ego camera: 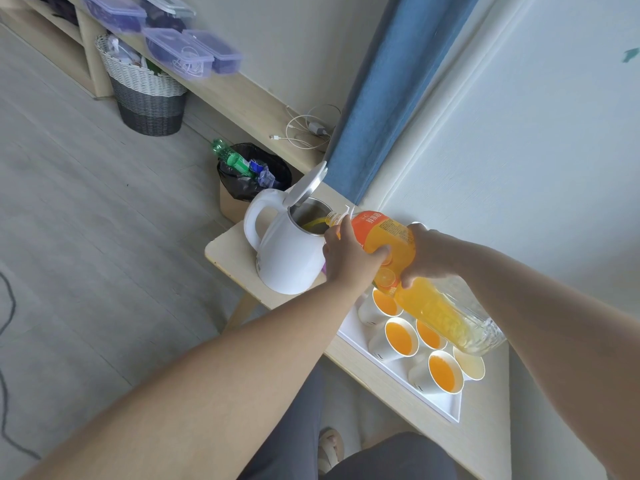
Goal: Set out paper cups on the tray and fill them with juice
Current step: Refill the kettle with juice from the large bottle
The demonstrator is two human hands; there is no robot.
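Both hands grip a tilted juice bottle [389, 233] over a small table [225, 252]: the left hand [348, 259] curls round its shoulder, the right hand [431, 254] wraps its middle. Juice streams from its mouth into an open-lidded white kettle [287, 261]. Beside it, paper cups [400, 336] stand on a white tray [446, 410], four holding juice

Only readable text was on the juice bottle [433, 306]: its orange label [388, 230] carried large white Chinese characters near the neck, which looked like 鲜果橙. The small-print block beside them was too fine to read. Tiny marks on the paper cups [381, 348] and the kettle [287, 261] base were illegible.
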